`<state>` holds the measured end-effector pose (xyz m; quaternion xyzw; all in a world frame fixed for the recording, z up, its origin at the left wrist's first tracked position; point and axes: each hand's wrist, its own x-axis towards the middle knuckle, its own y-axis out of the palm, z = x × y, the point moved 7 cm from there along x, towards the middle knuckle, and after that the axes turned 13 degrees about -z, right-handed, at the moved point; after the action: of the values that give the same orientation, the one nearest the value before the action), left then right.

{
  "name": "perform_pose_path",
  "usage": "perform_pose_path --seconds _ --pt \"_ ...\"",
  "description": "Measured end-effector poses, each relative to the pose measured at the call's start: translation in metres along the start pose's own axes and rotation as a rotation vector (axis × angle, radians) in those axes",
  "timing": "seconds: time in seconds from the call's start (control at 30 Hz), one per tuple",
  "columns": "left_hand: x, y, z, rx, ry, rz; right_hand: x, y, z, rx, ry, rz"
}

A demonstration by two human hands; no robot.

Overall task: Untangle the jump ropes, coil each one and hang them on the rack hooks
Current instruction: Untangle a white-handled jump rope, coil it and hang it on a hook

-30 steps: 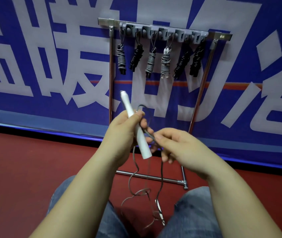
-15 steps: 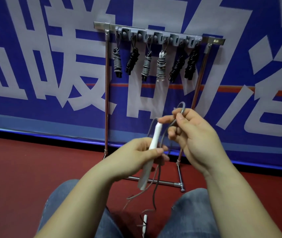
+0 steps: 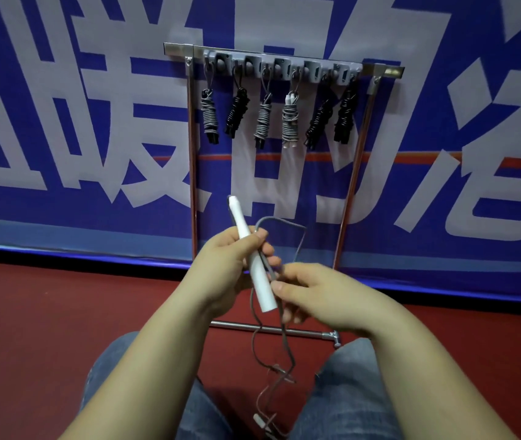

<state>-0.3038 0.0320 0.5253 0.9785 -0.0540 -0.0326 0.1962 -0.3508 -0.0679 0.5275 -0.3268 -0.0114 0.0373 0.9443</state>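
Cord (image 3: 280, 369) trails loose between our knees, uncoiled. Our left hand (image 3: 230, 265) grips the white handle (image 3: 254, 258); our right hand (image 3: 319, 293) pinches the rope beside it. Far off, six coiled ropes (image 3: 289, 120) already hang on the rack (image 3: 281, 63).

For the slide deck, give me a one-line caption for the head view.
Left hand grips white handle; right hand pinches grey rope; six coiled ropes on rack.
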Motion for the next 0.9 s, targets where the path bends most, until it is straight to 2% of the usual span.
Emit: perform_pose_path --seconds 0.07,0.17,0.27,0.43,0.53,0.63,0.73,0.83,0.9 --pt "0.002 -0.005 -0.003 -0.051 0.005 -0.049 0.0 0.002 -0.002 -0.099 -0.005 0.018" --pt "-0.001 -0.008 -0.009 -0.078 0.048 -0.07 0.0 -0.005 0.0 -0.108 -0.042 -0.088" --pt "-0.004 -0.008 -0.011 0.005 0.098 -0.013 0.003 -0.021 0.007 0.256 -0.043 -0.275" --pt "-0.02 0.011 0.006 0.356 0.121 0.234 0.001 -0.054 0.014 1.051 -0.035 -0.47" --pt "-0.025 0.016 0.013 0.498 0.13 0.319 0.0 -0.061 0.009 1.217 -0.042 -0.526" --pt "-0.021 0.013 0.011 0.466 0.134 0.245 0.0 -0.063 0.004 1.143 -0.027 -0.53" --pt "-0.014 0.003 0.006 0.269 0.089 0.081 0.001 -0.052 -0.002 0.955 0.052 -0.431" --pt "-0.008 -0.008 0.004 0.027 0.0 -0.038 0.0 -0.024 -0.006 0.613 0.117 -0.208" --pt "-0.005 -0.011 0.002 -0.081 -0.031 -0.073 -0.002 -0.004 -0.006 0.279 0.059 -0.067"
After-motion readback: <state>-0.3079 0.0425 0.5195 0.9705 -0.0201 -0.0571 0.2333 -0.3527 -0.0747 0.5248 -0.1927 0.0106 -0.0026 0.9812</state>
